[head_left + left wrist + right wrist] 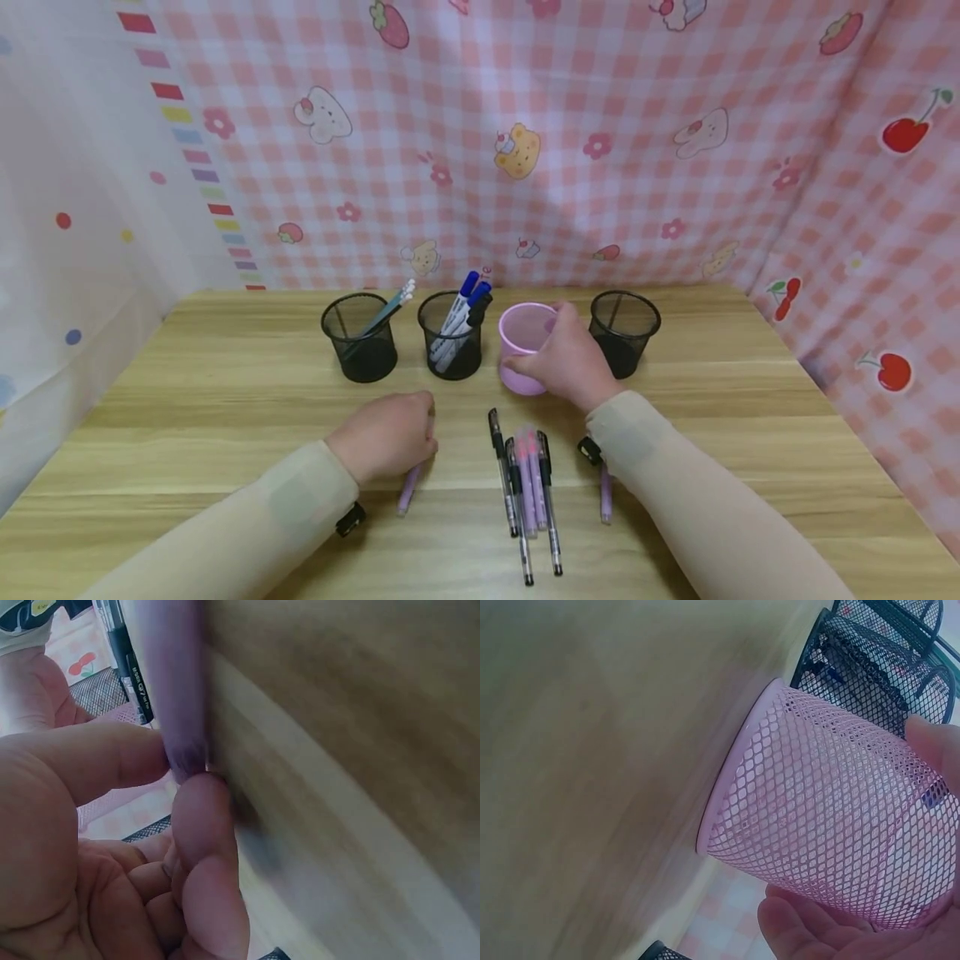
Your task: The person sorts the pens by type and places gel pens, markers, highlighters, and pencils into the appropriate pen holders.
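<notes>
Four mesh cups (359, 337): two with pens, pink cup (521, 333) in right hand (566, 360).

Your work surface is a light wood-grain table (225, 392), filling the lower half of the head view. Across the upper middle of it you've got a row of four cups: a black mesh cup (360, 337) at left with a couple of pens in it, a second black mesh cup (452, 336) holding blue-capped markers, a pink mesh cup (522, 346), then another black mesh cup (625, 331) at right. Lower centre, a bundle of pens (527, 492) lies flat, black and purple, roughly parallel. A single purple pen (409, 490) lies left of the bundle, another purple pen (605, 496) right of it.
</notes>
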{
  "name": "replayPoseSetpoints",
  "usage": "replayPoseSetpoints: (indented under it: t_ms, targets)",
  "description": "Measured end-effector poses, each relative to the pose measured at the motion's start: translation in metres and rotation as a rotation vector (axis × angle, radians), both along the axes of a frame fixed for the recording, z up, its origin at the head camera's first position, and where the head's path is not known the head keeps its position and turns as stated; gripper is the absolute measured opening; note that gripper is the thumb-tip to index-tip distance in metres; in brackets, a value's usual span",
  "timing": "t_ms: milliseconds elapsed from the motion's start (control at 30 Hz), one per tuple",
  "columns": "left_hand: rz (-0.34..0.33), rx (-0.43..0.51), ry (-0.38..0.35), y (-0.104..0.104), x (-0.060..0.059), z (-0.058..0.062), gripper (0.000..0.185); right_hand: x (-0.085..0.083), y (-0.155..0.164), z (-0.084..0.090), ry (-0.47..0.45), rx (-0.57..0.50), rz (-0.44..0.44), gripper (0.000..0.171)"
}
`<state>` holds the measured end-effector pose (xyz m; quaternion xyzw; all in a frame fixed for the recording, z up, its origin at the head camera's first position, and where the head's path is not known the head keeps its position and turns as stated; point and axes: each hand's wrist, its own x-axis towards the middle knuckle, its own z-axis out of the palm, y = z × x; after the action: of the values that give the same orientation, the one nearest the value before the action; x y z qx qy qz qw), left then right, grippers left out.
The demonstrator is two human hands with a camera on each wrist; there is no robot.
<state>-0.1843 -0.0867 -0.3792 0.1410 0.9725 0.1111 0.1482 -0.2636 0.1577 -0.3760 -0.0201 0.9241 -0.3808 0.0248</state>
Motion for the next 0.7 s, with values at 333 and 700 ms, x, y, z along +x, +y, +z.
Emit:
replayPoseSetpoints:
  t_ms: [333, 700]
  targets:
    - [0.039, 0.156, -0.015, 0.003, -0.004, 0.003, 0.013, -0.001, 0.001, -0.004, 0.007, 0.004, -0.005, 0.114]
    - [0.117, 0.448, 0.181, 0.008, -0.019, 0.03, 0.023, -0.002, 0.002, -0.003, 0.011, 0.008, 0.011, 0.112]
